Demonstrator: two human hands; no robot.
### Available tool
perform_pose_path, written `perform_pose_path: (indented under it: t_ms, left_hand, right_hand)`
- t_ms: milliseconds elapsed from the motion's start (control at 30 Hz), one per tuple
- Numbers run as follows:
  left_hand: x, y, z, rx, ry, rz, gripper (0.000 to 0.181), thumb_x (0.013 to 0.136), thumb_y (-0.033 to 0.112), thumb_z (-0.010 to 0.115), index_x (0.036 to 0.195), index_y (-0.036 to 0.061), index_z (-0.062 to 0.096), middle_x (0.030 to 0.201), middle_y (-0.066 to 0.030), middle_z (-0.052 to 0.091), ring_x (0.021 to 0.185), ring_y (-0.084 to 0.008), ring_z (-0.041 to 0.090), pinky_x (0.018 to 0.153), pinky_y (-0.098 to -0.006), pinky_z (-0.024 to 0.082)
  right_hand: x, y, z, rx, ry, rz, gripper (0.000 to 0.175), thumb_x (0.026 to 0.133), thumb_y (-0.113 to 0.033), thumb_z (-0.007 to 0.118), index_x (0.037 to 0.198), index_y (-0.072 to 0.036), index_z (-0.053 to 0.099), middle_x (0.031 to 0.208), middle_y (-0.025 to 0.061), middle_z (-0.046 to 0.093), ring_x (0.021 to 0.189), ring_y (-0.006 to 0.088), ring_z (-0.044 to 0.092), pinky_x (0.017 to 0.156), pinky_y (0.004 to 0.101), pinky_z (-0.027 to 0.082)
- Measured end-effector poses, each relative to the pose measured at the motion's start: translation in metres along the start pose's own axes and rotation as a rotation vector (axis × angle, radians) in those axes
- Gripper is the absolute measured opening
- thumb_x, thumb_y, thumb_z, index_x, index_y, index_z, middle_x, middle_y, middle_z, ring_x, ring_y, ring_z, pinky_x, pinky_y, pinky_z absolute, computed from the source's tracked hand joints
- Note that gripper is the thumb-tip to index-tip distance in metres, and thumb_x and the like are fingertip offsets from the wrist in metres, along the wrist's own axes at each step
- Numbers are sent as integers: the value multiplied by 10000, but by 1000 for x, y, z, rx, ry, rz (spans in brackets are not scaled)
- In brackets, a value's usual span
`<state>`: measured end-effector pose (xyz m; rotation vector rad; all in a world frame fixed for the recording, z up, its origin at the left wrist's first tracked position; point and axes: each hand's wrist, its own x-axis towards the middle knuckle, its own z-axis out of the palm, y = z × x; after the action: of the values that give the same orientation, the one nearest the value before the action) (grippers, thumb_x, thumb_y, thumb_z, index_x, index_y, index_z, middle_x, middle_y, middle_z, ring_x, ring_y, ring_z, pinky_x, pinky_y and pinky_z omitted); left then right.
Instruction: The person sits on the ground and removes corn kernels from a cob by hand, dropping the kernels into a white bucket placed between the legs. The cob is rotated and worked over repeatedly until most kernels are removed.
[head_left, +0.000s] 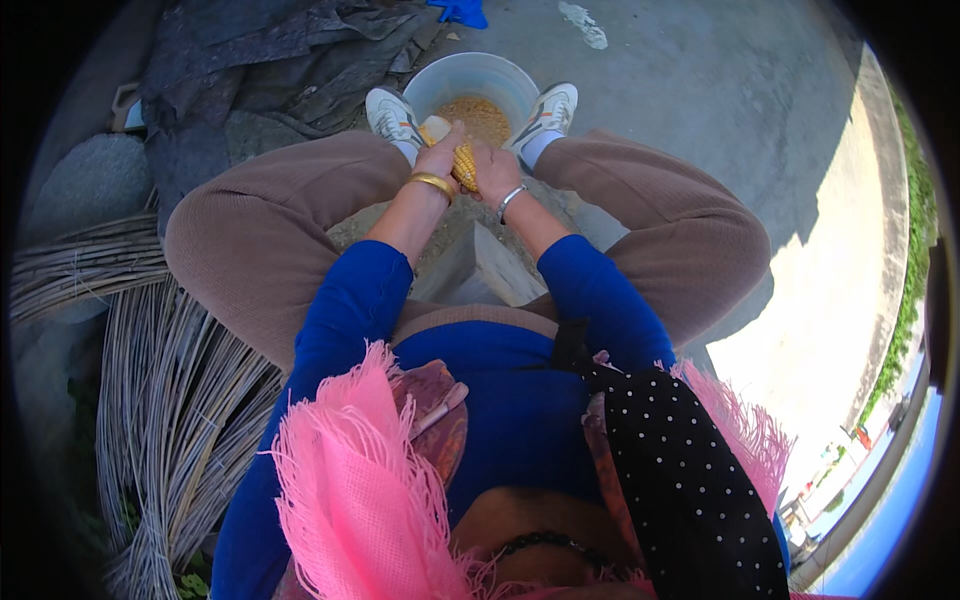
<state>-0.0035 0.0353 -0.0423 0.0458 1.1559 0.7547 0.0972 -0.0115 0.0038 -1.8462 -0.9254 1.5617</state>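
A yellow corn cob (465, 168), its rows of kernels showing, lies slantwise between my two hands. My left hand (437, 159), with a gold-coloured bangle at the wrist, grips it from the left. On the other side my right hand (495, 171), wearing a silver bracelet, has its fingers wrapped against the cob. A pale, bare cob surface (435, 130) edged with yellow kernels shows beyond my left fingers; I cannot tell whether it is a second cob. Just past the hands stands a whitish plastic bucket (442, 81) with loose corn kernels (484, 118) in its bottom.
My sneakers (390, 114) flank the bucket. Dark crumpled sheeting (255, 67) covers the ground at far left. Bundles of dry stalks (172, 420) lie left of my knee, near a grey rounded stone (94, 180). Blue plastic (461, 11) lies beyond the bucket on concrete.
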Motion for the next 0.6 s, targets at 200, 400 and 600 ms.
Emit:
perform_pose_path:
  t_ms: [200, 400, 600]
  left_hand:
    - [-9, 2, 1, 29, -243, 51, 299, 883, 150, 583, 1135, 17, 495, 1018, -117, 599, 955, -248, 592, 815, -404, 497]
    - [-8, 0, 6, -6, -12, 127, 343, 813, 74, 649, 1109, -15, 501, 961, -124, 604, 847, -255, 620, 700, -390, 524]
    - [-10, 4, 7, 0, 0, 42, 350, 816, 141, 680, 1096, 7, 519, 951, -110, 610, 830, -241, 621, 697, -375, 523]
  right_hand:
    - [16, 12, -2, -423, 213, -370, 438, 941, -273, 310, 816, 36, 594, 806, 222, 626, 689, 350, 617, 642, 423, 481]
    - [13, 15, 6, -478, 237, -513, 447, 936, -273, 295, 820, 44, 588, 803, 267, 595, 763, 423, 578, 739, 482, 440]
    - [1, 0, 5, -247, 133, -237, 451, 938, -273, 289, 821, 52, 580, 789, 271, 594, 782, 438, 565, 750, 488, 435]
